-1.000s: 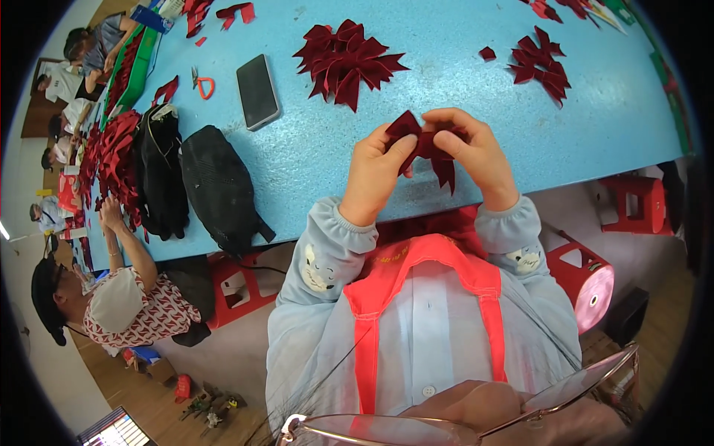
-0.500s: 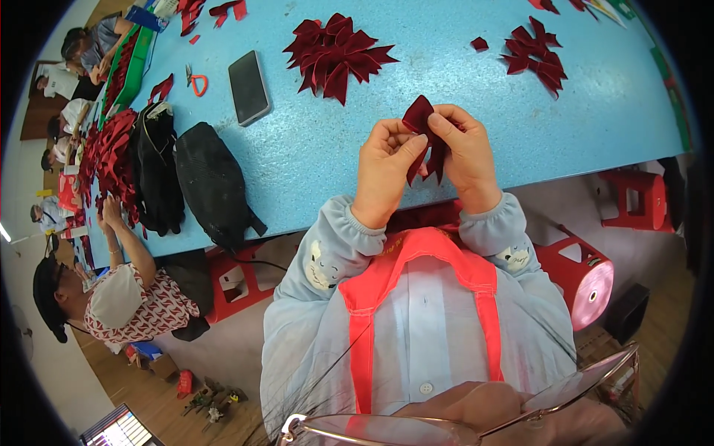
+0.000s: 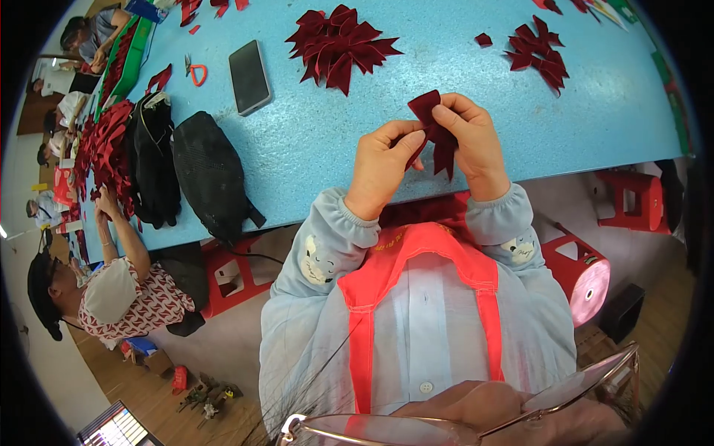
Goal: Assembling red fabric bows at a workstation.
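A dark red velvet ribbon bow (image 3: 435,128) is held between my two hands, just above the table's near edge. My left hand (image 3: 383,165) pinches its left side between thumb and fingers. On the other side, the thumb and fingers of my right hand (image 3: 476,149) are closed on the folded loop, and a notched tail hangs below. Part of the ribbon is covered by my fingers. Farther off lies a pile of dark red bows (image 3: 338,48), with a smaller group of bows (image 3: 539,56) to the right and a small ribbon scrap (image 3: 483,39) beside it.
On the blue table (image 3: 312,156) to my left lie a phone (image 3: 249,76), orange-handled snips (image 3: 196,72) and two black bags (image 3: 208,167). Beyond are a heap of red ribbon (image 3: 108,149) and a green tray (image 3: 123,70). A co-worker (image 3: 126,282) sits at left; red stools (image 3: 576,279) stand below.
The bow has turned in my hands; its upper loop now tips to the left and one tail shows on the right. My hands have spread slightly apart. The view has shifted a little.
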`<action>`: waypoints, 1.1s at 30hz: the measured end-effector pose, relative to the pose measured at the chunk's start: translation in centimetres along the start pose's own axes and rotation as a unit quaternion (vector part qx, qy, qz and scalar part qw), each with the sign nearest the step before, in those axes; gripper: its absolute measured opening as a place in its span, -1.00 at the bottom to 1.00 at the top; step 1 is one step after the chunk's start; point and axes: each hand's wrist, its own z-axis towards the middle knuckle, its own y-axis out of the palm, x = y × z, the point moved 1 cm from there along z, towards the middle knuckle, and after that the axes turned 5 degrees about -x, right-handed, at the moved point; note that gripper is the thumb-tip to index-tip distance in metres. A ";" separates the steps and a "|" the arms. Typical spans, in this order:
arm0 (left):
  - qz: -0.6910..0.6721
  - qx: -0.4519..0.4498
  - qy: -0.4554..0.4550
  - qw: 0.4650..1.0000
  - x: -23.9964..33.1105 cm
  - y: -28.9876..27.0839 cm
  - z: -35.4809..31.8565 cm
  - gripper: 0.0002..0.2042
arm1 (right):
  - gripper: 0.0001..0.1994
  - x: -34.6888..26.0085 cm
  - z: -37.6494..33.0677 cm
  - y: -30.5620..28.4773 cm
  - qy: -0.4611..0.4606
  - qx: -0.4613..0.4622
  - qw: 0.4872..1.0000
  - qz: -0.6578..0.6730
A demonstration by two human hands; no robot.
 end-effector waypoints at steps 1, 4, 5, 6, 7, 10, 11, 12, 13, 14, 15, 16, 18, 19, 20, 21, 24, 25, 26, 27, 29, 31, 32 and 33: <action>0.001 0.008 0.006 1.000 -0.1 0.2 -0.2 -0.86 | -0.87 0.2 0.0 0.2 -0.009 0.030 0.999 0.010; -0.011 0.026 0.013 1.000 -0.7 0.5 -0.1 -0.87 | -0.86 0.3 0.3 0.1 -0.001 0.046 0.999 0.010; -0.022 0.036 0.015 0.999 -1.0 0.5 0.0 -0.87 | -0.85 0.2 0.6 0.1 0.015 0.032 0.999 0.000; -0.034 0.045 0.017 0.998 -1.2 0.5 0.1 -0.87 | -0.85 0.1 0.7 0.1 0.031 0.019 0.999 -0.009; -0.033 0.044 0.016 0.998 -1.2 0.3 0.1 -0.87 | -0.85 -0.2 0.6 0.3 0.030 0.020 0.999 -0.009; -0.083 0.017 0.010 0.996 -0.9 -0.4 0.4 -0.87 | -0.78 -1.9 0.2 1.6 -0.004 0.018 0.997 0.070; -0.082 0.016 0.011 0.996 -1.0 -0.4 0.4 -0.87 | -0.78 -1.9 0.0 1.4 -0.006 0.019 0.997 0.070; -0.108 0.016 0.015 0.994 -1.1 -0.4 0.5 -0.87 | -0.76 -1.9 -0.4 1.0 -0.013 0.027 0.997 0.077; -0.133 0.016 0.021 0.991 -1.0 -0.3 0.7 -0.87 | -0.74 -1.9 -0.6 0.6 -0.022 0.034 0.996 0.084; -0.158 0.015 0.026 0.987 -0.9 -0.3 0.9 -0.87 | -0.71 -1.8 -0.7 0.3 -0.031 0.042 0.994 0.091; -0.157 0.010 0.026 0.987 -1.0 0.0 0.9 -0.87 | -0.71 -1.4 -0.9 0.0 -0.035 0.044 0.994 0.091; -0.159 0.009 0.032 0.987 -1.1 0.3 0.9 -0.86 | -0.71 -0.8 -1.2 -0.3 -0.030 0.028 0.997 0.061; -0.162 0.009 0.044 0.986 -1.0 0.8 0.7 -0.86 | -0.70 -0.1 -1.4 -0.6 -0.018 -0.004 1.000 0.000; -0.161 0.006 0.045 0.986 -0.7 1.0 0.5 -0.86 | -0.70 -0.2 -1.4 -0.6 -0.021 -0.003 1.000 0.000; -0.157 0.007 0.035 0.987 -0.4 1.1 0.3 -0.85 | -0.72 -0.4 -1.5 -0.7 -0.027 -0.007 0.999 -0.032; -0.153 0.009 0.025 0.988 0.0 1.2 0.1 -0.85 | -0.74 -0.5 -1.5 -0.6 -0.034 -0.011 0.997 -0.064; -0.134 0.019 0.030 0.990 0.7 1.5 0.0 -0.85 | -0.79 -1.2 -1.7 0.5 -0.056 0.006 0.994 -0.092; -0.120 0.027 0.041 0.992 0.8 1.7 0.1 -0.85 | -0.83 -1.4 -1.8 1.1 -0.071 0.031 0.993 -0.087; -0.105 0.034 0.052 0.993 0.8 1.7 0.1 -0.85 | -0.85 -1.5 -1.9 1.4 -0.086 0.057 0.991 -0.082; -0.105 0.034 0.053 0.992 0.7 1.6 0.1 -0.85 | -0.85 -1.4 -1.8 1.2 -0.086 0.056 0.991 -0.082; -0.078 0.029 0.039 0.996 0.3 1.4 -0.3 -0.86 | -0.87 -1.2 -1.9 0.4 -0.105 0.063 0.982 -0.141; -0.066 0.025 0.030 0.997 -0.1 1.4 -0.5 -0.87 | -0.87 -1.1 -1.8 -0.1 -0.112 0.068 0.976 -0.172; -0.050 0.030 0.042 0.997 -0.2 1.5 -0.6 -0.87 | -0.87 -1.1 -1.8 -0.1 -0.081 0.072 0.984 -0.143; -0.034 0.037 0.054 0.997 -0.2 1.5 -0.6 -0.87 | -0.86 -1.0 -1.6 -0.1 -0.050 0.074 0.990 -0.114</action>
